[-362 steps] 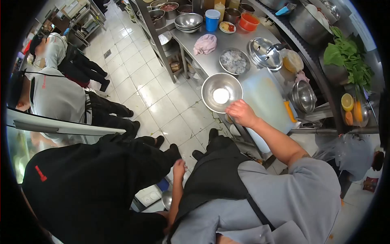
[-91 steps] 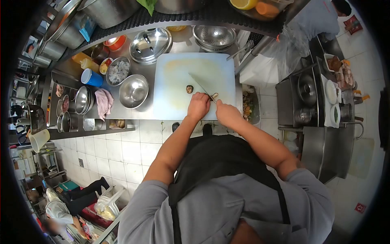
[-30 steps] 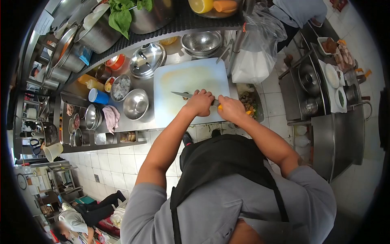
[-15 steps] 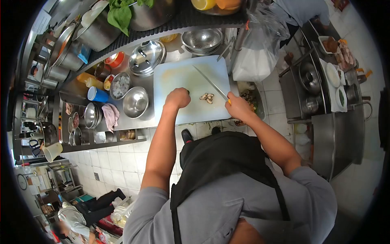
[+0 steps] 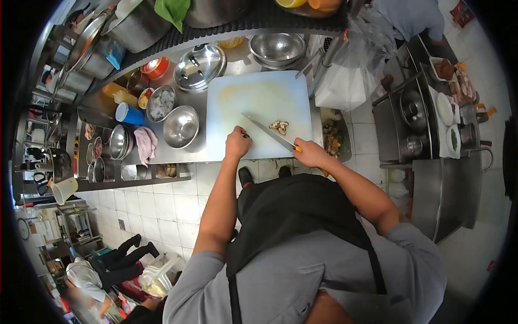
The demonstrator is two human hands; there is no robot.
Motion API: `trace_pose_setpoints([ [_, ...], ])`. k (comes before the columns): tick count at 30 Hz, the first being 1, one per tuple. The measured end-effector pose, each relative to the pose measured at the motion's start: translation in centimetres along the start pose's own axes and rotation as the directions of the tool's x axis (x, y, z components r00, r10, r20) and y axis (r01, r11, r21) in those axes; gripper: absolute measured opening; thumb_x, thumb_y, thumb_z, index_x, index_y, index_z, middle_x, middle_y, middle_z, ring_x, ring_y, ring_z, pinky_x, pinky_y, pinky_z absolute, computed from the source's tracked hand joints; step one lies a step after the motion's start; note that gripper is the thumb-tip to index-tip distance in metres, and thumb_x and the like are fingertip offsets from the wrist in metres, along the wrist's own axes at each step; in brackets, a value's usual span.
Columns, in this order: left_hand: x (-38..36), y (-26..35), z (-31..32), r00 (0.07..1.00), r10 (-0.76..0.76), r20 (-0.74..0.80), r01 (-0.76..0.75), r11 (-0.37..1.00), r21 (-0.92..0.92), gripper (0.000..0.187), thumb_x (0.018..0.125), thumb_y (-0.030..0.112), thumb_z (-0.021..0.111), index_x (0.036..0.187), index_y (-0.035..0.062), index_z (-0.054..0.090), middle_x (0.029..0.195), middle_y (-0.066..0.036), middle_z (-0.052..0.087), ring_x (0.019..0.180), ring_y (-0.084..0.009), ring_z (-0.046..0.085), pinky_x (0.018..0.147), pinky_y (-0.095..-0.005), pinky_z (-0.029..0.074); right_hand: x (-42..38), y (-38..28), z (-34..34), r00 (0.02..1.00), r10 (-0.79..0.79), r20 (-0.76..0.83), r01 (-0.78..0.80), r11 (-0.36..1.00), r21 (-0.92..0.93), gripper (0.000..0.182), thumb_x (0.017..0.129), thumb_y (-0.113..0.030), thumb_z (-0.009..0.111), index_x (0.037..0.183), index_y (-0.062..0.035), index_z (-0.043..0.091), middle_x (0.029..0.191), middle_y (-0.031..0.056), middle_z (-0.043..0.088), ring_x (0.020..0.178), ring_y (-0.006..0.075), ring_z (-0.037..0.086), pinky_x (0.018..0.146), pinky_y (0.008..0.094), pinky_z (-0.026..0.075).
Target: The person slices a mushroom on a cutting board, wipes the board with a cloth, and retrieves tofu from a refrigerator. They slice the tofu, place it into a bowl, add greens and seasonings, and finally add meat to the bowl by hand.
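A pale cutting board (image 5: 237, 97) lies in front of me on the steel counter. My right hand (image 5: 312, 153) is closed around the yellow handle of a kitchen knife (image 5: 270, 134). The blade points up and left across the board, its tip close to my left hand (image 5: 238, 143). That hand is closed over the board's lower left part, with a small dark piece that looks like mushroom (image 5: 246, 135) showing at its fingertips. Just beyond the blade, a small pile of brown and cream mushroom slices (image 5: 279, 127) rests on the board.
Left of the board stand a steel bowl (image 5: 181, 127), a bowl of ice-like pieces (image 5: 161, 104), a blue cup (image 5: 129, 114) and a pink cloth (image 5: 145, 144). A pot lid (image 5: 200, 67) and colander (image 5: 277, 50) lie behind. A scrap bin (image 5: 335, 135) sits right. Other people are nearby.
The knife has swung down and left, its tip now nearer my left hand. My left hand has lowered slightly. The view has shifted a little.
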State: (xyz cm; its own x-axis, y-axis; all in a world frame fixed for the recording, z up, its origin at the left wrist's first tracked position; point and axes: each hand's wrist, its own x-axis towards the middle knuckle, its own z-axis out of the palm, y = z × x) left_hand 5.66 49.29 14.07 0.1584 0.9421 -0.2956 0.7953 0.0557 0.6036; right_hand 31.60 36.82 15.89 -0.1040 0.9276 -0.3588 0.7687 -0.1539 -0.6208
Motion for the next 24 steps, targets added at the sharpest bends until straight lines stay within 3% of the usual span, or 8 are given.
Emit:
trace_pose_setpoints([
  [3, -0.3, 1.7, 2.3, 0.948, 0.245, -0.202, -0.242, 0.969, 0.041, 0.024, 0.08, 0.008, 0.061, 0.103, 0.002, 0.06, 0.102, -0.023, 0.066, 0.092, -0.0432, 0.064, 0.082, -0.0494, 0.052, 0.1, -0.6, -1.0, 0.997, 0.065, -0.042, -0.065, 0.998, -0.015, 0.029, 0.09, -0.024, 0.054, 0.109, -0.0018, 0.054, 0.089, 0.0289, 0.067, 0.086, 0.0467, 0.065, 0.078, 0.0545, 0.05],
  [4, -2.0, 4.7, 1.7, 0.932, 0.25, -0.262, -0.259, 0.966, -0.001, 0.022, 0.083, 0.006, 0.061, 0.105, 0.0032, 0.06, 0.108, -0.021, 0.063, 0.098, -0.0421, 0.061, 0.086, -0.0471, 0.051, 0.0, -0.8, -1.4, 0.994, 0.095, -0.056, -0.096, 0.995, -0.018, 0.028, 0.09, -0.024, 0.054, 0.108, -0.0015, 0.054, 0.089, 0.029, 0.067, 0.085, 0.0469, 0.065, 0.078, 0.0549, 0.05],
  [6, -1.9, 5.1, 3.7, 0.842, 0.486, -0.233, -0.482, 0.873, 0.079, 0.025, 0.083, 0.01, 0.068, 0.106, 0.0043, 0.062, 0.112, -0.018, 0.059, 0.105, -0.0373, 0.058, 0.092, -0.0439, 0.049, 0.1, -1.0, -1.8, 0.992, 0.105, -0.067, -0.11, 0.992, -0.068, 0.027, 0.09, -0.022, 0.053, 0.105, 0.0004, 0.052, 0.088, 0.0294, 0.067, 0.085, 0.0472, 0.065, 0.078, 0.0561, 0.05],
  [8, -2.7, 4.9, 5.2, 0.778, 0.624, -0.071, -0.611, 0.779, 0.141, 0.028, 0.082, 0.01, 0.07, 0.108, 0.0051, 0.062, 0.114, -0.016, 0.059, 0.109, -0.0354, 0.055, 0.096, -0.042, 0.047, -0.3, -1.0, -1.5, 0.992, 0.098, -0.074, -0.107, 0.986, -0.129, 0.026, 0.09, -0.02, 0.052, 0.103, 0.0021, 0.051, 0.086, 0.0294, 0.066, 0.084, 0.0474, 0.065, 0.077, 0.0568, 0.05],
  [9, -3.3, 4.4, 5.4, 0.748, 0.658, -0.08, -0.644, 0.75, 0.147, 0.029, 0.082, 0.01, 0.07, 0.109, 0.0047, 0.063, 0.113, -0.015, 0.06, 0.108, -0.0348, 0.056, 0.095, -0.0425, 0.048, -0.3, -1.1, -1.5, 0.994, 0.08, -0.077, -0.092, 0.981, -0.17, 0.026, 0.09, -0.02, 0.052, 0.102, 0.0029, 0.051, 0.085, 0.0291, 0.066, 0.083, 0.0475, 0.065, 0.077, 0.057, 0.05],
  [12, -3.9, 3.2, 5.0, 0.824, 0.542, -0.165, -0.547, 0.837, 0.017, 0.026, 0.084, 0.011, 0.067, 0.109, 0.0026, 0.063, 0.118, -0.016, 0.06, 0.111, -0.0351, 0.055, 0.097, -0.0427, 0.047, -0.8, -2.4, -2.3, 0.994, 0.045, -0.101, -0.069, 0.968, -0.242, 0.024, 0.09, -0.017, 0.052, 0.101, 0.0037, 0.05, 0.081, 0.0279, 0.067, 0.08, 0.0469, 0.066, 0.075, 0.0569, 0.051],
  [15, -3.3, 3.4, 4.8, 0.825, 0.519, -0.221, -0.536, 0.844, -0.017, 0.025, 0.084, 0.011, 0.067, 0.107, 0.003, 0.065, 0.114, -0.016, 0.062, 0.108, -0.0352, 0.057, 0.095, -0.0427, 0.048, -1.2, -3.5, -2.6, 0.994, 0.015, -0.113, -0.048, 0.954, -0.297, 0.022, 0.089, -0.015, 0.052, 0.102, 0.0032, 0.05, 0.079, 0.0266, 0.067, 0.077, 0.0454, 0.067, 0.073, 0.0551, 0.052],
  [24, -2.3, 3.8, 5.9, 0.807, 0.565, -0.17, -0.556, 0.825, 0.103, 0.013, 0.079, 0.009, 0.065, 0.09, 0.0028, 0.068, 0.095, -0.014, 0.065, 0.093, -0.0331, 0.058, 0.084, -0.0425, 0.051, 1.0, -6.3, -2.5, 1.0, -0.017, 0.011, 0.02, 0.899, -0.437, 0.021, 0.088, -0.009, 0.049, 0.105, 0.0023, 0.051, 0.086, 0.0243, 0.07, 0.081, 0.0386, 0.071, 0.071, 0.0484, 0.056],
])
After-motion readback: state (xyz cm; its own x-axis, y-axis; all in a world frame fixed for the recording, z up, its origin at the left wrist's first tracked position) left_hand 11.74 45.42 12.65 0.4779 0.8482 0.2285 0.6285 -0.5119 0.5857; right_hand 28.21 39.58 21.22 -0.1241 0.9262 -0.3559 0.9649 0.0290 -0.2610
